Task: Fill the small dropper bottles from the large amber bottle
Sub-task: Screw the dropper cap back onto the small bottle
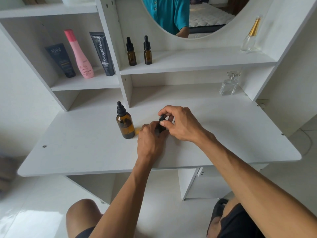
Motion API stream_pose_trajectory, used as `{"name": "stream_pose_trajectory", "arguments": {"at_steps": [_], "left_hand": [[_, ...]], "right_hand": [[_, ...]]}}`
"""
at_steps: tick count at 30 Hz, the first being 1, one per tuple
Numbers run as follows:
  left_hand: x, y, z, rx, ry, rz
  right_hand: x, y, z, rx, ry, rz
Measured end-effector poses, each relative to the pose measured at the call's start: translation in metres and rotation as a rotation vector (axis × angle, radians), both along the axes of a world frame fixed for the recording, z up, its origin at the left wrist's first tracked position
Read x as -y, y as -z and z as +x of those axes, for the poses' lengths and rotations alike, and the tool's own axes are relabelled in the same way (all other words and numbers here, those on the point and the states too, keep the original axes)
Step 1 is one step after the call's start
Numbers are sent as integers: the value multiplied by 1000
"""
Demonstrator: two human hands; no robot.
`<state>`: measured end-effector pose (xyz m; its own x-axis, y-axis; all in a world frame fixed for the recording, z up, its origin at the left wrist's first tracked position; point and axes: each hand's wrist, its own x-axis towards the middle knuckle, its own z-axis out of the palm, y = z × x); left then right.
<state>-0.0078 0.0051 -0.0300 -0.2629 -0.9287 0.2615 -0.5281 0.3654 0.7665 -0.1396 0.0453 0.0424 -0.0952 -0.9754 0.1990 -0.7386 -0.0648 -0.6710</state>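
At the tabletop's (pixel 223 134) centre, the left hand (pixel 149 140) grips a small dropper bottle (pixel 161 127) steady while the right hand (pixel 180 122) pinches its cap, likely twisting, the large amber bottle (pixel 125 123) at nine o'clock.

On the white worktop (pixel 85 152), the left hand (pixel 148 140) holds a small dropper bottle (pixel 160 128). The right hand (pixel 180 122) pinches its black cap (pixel 162 119). The large amber bottle (pixel 125 121) stands just beside them. Two small dropper bottles (pixel 131 52) stand on the shelf (pixel 197 64).
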Motion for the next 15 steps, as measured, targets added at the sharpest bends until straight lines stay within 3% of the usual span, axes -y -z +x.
{"name": "stream_pose_trajectory", "arguments": {"at_steps": [15], "left_hand": [[-6, -9, 2, 27, 0, 8]], "right_hand": [[-1, 8, 0, -6, 15, 2]]}}
